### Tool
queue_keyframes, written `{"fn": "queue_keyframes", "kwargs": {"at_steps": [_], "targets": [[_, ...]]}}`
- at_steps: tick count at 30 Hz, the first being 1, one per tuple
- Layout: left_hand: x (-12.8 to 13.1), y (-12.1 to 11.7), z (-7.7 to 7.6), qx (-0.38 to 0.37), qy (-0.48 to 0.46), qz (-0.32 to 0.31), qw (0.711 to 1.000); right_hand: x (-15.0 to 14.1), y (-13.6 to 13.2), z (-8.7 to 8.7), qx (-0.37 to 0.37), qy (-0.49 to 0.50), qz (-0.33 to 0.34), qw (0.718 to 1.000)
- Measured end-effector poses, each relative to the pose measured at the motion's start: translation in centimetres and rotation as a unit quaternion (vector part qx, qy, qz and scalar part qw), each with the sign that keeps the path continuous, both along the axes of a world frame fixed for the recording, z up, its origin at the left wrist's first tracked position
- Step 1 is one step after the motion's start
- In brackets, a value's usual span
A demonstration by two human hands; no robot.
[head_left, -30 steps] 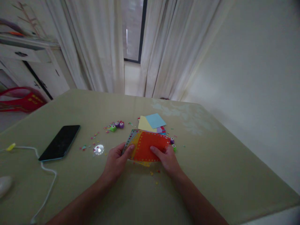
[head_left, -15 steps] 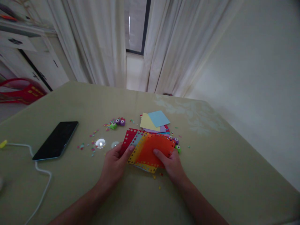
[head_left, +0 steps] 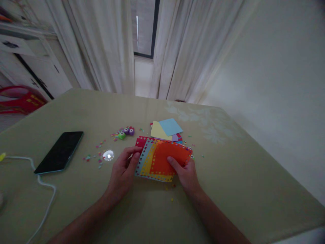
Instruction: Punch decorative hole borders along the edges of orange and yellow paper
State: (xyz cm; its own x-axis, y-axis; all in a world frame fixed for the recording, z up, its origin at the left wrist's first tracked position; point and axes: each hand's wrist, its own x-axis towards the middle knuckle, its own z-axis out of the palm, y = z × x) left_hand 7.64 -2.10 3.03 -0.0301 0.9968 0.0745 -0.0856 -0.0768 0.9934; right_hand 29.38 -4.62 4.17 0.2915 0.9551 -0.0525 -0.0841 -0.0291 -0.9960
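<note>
Above green tabletop point(head_left: 243, 189), pinched seemingly light, crease-prone punched paper cards point(head_left: 162, 157) with right hand point(head_left: 187, 174), safest held by edges; curled left hand point(head_left: 124, 167) at their edge, unable to tell if gripping.

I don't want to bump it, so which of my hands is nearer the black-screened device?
Left. Your left hand is to the right of the black-screened device, apart from it; your right hand is farther right, holding the orange sheet.

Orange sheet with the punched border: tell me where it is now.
In the head view, the orange sheet is just right of centre in the right hand, overlapping the yellow punched sheet on its left.
</note>
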Motion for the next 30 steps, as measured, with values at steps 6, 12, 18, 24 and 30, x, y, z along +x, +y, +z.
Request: {"fn": "queue_keyframes", "kwargs": {"at_steps": [6,12,18,24,30], "targets": [[-0.51,0.13,0.3,0.01,0.051,-0.064,0.997,0.12,-0.1,0.17,0.03,-0.006,-0.015,0.999],[-0.47,0.25,0.27,-0.02,0.019,-0.068,0.997,0.23,-0.32,-0.23,0.007,0.03,-0.012,0.999],[-0.45,0.17,0.24,-0.068,-0.028,-0.048,0.996,0.13,-0.3,-0.05,-0.004,0.06,0.0,0.998],[0.0,0.14,0.53,-0.025,-0.071,-0.036,0.997,0.23,-0.38,-0.26,0.006,0.064,-0.016,0.998],[-0.42,0.0,0.33,0.027,0.05,-0.075,0.996,0.16,-0.44,0.11,0.004,0.053,-0.023,0.998]]}}
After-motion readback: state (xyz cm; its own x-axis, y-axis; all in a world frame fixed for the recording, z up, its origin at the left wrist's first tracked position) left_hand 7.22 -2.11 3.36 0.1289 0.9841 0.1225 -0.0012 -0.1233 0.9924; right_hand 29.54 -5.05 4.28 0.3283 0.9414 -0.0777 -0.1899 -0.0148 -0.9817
